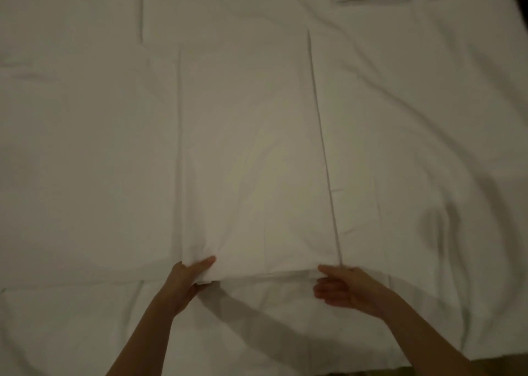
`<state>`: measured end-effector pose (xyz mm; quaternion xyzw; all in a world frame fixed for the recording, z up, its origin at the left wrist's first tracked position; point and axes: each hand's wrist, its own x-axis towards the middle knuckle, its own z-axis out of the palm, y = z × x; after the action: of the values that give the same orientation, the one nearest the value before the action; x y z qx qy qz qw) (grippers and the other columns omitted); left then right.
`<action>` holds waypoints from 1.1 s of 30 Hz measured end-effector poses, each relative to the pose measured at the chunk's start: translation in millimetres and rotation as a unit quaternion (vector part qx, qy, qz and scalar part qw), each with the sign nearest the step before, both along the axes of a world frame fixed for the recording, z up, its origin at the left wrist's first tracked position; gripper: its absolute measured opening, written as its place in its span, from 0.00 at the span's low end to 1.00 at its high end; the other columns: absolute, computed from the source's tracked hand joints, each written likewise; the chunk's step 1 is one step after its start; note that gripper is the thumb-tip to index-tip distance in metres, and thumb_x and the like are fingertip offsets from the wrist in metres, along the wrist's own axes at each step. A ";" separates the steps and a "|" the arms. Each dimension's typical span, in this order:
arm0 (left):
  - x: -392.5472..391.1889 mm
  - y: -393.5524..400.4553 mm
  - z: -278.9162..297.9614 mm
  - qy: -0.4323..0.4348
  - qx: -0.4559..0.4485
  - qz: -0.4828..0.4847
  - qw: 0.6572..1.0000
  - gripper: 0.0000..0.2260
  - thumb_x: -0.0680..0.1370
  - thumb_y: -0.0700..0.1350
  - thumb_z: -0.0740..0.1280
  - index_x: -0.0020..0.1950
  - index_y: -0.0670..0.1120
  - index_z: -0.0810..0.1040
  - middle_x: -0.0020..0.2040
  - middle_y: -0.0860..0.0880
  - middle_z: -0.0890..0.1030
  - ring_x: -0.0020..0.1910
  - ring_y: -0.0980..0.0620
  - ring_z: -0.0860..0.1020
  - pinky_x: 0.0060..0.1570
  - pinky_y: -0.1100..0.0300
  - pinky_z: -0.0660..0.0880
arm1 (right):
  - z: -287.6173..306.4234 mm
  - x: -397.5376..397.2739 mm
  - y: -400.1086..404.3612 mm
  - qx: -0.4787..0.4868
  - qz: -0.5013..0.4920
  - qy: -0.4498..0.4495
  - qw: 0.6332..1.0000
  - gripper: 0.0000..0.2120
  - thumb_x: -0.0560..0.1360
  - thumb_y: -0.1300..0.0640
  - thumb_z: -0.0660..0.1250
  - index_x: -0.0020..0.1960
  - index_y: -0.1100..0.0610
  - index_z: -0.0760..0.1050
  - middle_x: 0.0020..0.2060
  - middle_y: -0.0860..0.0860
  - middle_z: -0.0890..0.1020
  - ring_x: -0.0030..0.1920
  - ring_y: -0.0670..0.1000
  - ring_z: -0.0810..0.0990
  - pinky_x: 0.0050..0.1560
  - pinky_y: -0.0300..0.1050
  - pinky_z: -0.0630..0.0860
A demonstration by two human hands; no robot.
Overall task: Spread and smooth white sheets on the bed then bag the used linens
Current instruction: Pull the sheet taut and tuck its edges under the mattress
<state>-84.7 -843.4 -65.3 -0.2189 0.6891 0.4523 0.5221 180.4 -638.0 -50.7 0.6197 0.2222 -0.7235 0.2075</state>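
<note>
Both bare arms stretched forward, left hand [187, 280] pinching with thumb on top, right hand [347, 288] fingers loosely curled
</note>
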 end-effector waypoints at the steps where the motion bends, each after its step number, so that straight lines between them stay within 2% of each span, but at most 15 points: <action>1: 2.4 -1.9 -0.6 -0.008 0.013 0.020 1.000 0.11 0.74 0.35 0.70 0.55 0.40 0.78 0.50 0.43 0.83 0.51 0.45 0.81 0.36 0.57 0.81 | 1.1 2.0 -10.3 -0.025 -0.034 0.003 0.999 0.20 0.70 0.52 0.72 0.53 0.66 0.77 0.46 0.62 0.85 0.44 0.56 0.85 0.45 0.47 0.80; 4: 11.1 -4.7 3.4 -0.034 0.049 0.095 0.994 0.07 0.76 0.34 0.67 0.49 0.40 0.84 0.47 0.45 0.85 0.45 0.49 0.84 0.37 0.58 0.81 | 2.5 -3.3 -41.6 -0.035 -0.219 0.030 0.975 0.12 0.76 0.55 0.66 0.53 0.63 0.78 0.50 0.62 0.83 0.49 0.56 0.83 0.49 0.46 0.78; 6: 22.7 -3.9 4.0 -0.054 0.077 0.184 0.978 0.12 0.77 0.35 0.65 0.41 0.44 0.87 0.45 0.46 0.86 0.42 0.52 0.85 0.37 0.59 0.81 | 2.4 -12.2 -56.5 -0.009 -0.340 0.042 0.940 0.07 0.75 0.60 0.66 0.52 0.58 0.78 0.51 0.62 0.81 0.48 0.55 0.83 0.43 0.44 0.80; 8: 40.0 1.2 5.4 -0.101 0.102 0.268 0.953 0.04 0.69 0.38 0.76 0.40 0.46 0.87 0.42 0.46 0.86 0.38 0.52 0.85 0.33 0.60 0.81 | -0.7 -19.4 -65.3 -0.004 -0.399 0.032 0.916 0.07 0.75 0.60 0.66 0.53 0.58 0.77 0.51 0.61 0.80 0.48 0.55 0.82 0.38 0.41 0.82; 10: 64.4 13.4 3.0 -0.137 0.106 0.300 0.938 0.21 0.56 0.40 0.83 0.46 0.45 0.84 0.40 0.46 0.85 0.35 0.52 0.84 0.29 0.62 0.80 | -3.3 -25.8 -70.3 -0.001 -0.405 0.027 0.914 0.13 0.79 0.56 0.63 0.61 0.59 0.75 0.56 0.61 0.79 0.53 0.55 0.81 0.44 0.43 0.82; 13: 99.6 45.4 0.9 -0.120 0.082 0.299 0.943 0.09 0.76 0.41 0.69 0.55 0.43 0.79 0.44 0.47 0.86 0.40 0.52 0.84 0.37 0.60 0.82 | -4.0 -31.7 -70.0 0.016 -0.420 0.030 0.907 0.18 0.78 0.53 0.65 0.66 0.58 0.72 0.57 0.58 0.79 0.54 0.54 0.79 0.51 0.46 0.77; 14: 109.0 55.9 1.8 -0.126 0.081 0.297 0.943 0.11 0.78 0.42 0.67 0.59 0.41 0.78 0.49 0.44 0.85 0.45 0.50 0.84 0.40 0.58 0.82 | -3.9 -32.3 -68.8 0.021 -0.421 0.035 0.906 0.18 0.77 0.53 0.65 0.65 0.58 0.73 0.56 0.57 0.79 0.54 0.54 0.79 0.52 0.46 0.76; 16: 119.0 67.4 1.2 -0.130 0.089 0.299 0.941 0.15 0.79 0.43 0.66 0.64 0.39 0.76 0.58 0.41 0.81 0.52 0.48 0.82 0.39 0.57 0.82 | -3.9 -32.3 -66.5 0.019 -0.402 0.045 0.914 0.17 0.76 0.52 0.66 0.63 0.58 0.74 0.56 0.58 0.80 0.54 0.54 0.80 0.51 0.46 0.77; 19: 122.1 69.8 5.6 -0.118 0.129 0.288 0.941 0.14 0.80 0.42 0.64 0.65 0.40 0.74 0.60 0.42 0.80 0.46 0.51 0.84 0.34 0.61 0.80 | -2.8 -36.0 -66.3 0.021 -0.405 0.047 0.913 0.17 0.76 0.53 0.67 0.63 0.58 0.74 0.57 0.57 0.81 0.55 0.53 0.80 0.47 0.45 0.80; 23: 118.2 62.2 7.7 -0.107 0.118 0.269 0.950 0.10 0.80 0.40 0.64 0.60 0.42 0.76 0.50 0.46 0.85 0.43 0.52 0.85 0.35 0.60 0.81 | -4.8 -47.5 -59.9 0.036 -0.542 0.099 0.834 0.23 0.73 0.60 0.68 0.66 0.62 0.73 0.57 0.58 0.82 0.55 0.53 0.82 0.46 0.45 0.82; 26: 113.2 60.9 7.2 -0.086 0.122 0.283 0.947 0.10 0.80 0.40 0.64 0.60 0.42 0.77 0.55 0.47 0.84 0.46 0.52 0.84 0.38 0.60 0.82 | -5.5 -42.9 -48.1 0.053 -0.566 0.126 0.813 0.14 0.78 0.59 0.65 0.62 0.62 0.76 0.55 0.57 0.83 0.54 0.52 0.83 0.54 0.47 0.79; 29: 113.4 56.3 1.6 -0.065 0.122 0.301 0.944 0.12 0.80 0.40 0.64 0.64 0.43 0.75 0.58 0.46 0.81 0.46 0.53 0.84 0.37 0.59 0.82 | -14.1 -34.0 -50.2 0.068 -0.586 0.105 0.801 0.14 0.77 0.56 0.66 0.60 0.61 0.76 0.55 0.57 0.84 0.55 0.51 0.83 0.57 0.46 0.78; 30: 114.1 55.0 0.8 -0.064 0.113 0.306 0.943 0.11 0.80 0.40 0.63 0.62 0.43 0.75 0.56 0.46 0.81 0.43 0.53 0.84 0.35 0.60 0.81 | -19.0 -32.9 -52.1 0.072 -0.584 0.103 0.802 0.18 0.75 0.52 0.69 0.60 0.60 0.76 0.53 0.53 0.84 0.53 0.50 0.83 0.56 0.45 0.79; 32: 113.1 53.2 0.3 -0.069 0.087 0.327 0.938 0.07 0.80 0.40 0.65 0.57 0.43 0.77 0.52 0.46 0.82 0.37 0.54 0.84 0.33 0.60 0.81 | -27.5 -33.2 -48.5 0.026 -0.584 0.109 0.804 0.38 0.59 0.39 0.78 0.64 0.55 0.73 0.51 0.44 0.85 0.56 0.47 0.81 0.59 0.43 0.77; 33: 111.4 51.7 -1.0 -0.068 0.076 0.342 0.934 0.06 0.79 0.40 0.66 0.55 0.42 0.77 0.50 0.46 0.81 0.35 0.55 0.84 0.31 0.61 0.81 | -31.7 -32.0 -45.7 0.005 -0.585 0.102 0.805 0.44 0.53 0.39 0.81 0.64 0.54 0.74 0.53 0.44 0.84 0.58 0.47 0.80 0.62 0.44 0.75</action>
<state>26.7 -791.7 -66.4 -0.4313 0.4990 0.6388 0.3961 148.4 -683.8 -82.4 0.5563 -0.1586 -0.7655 -0.2817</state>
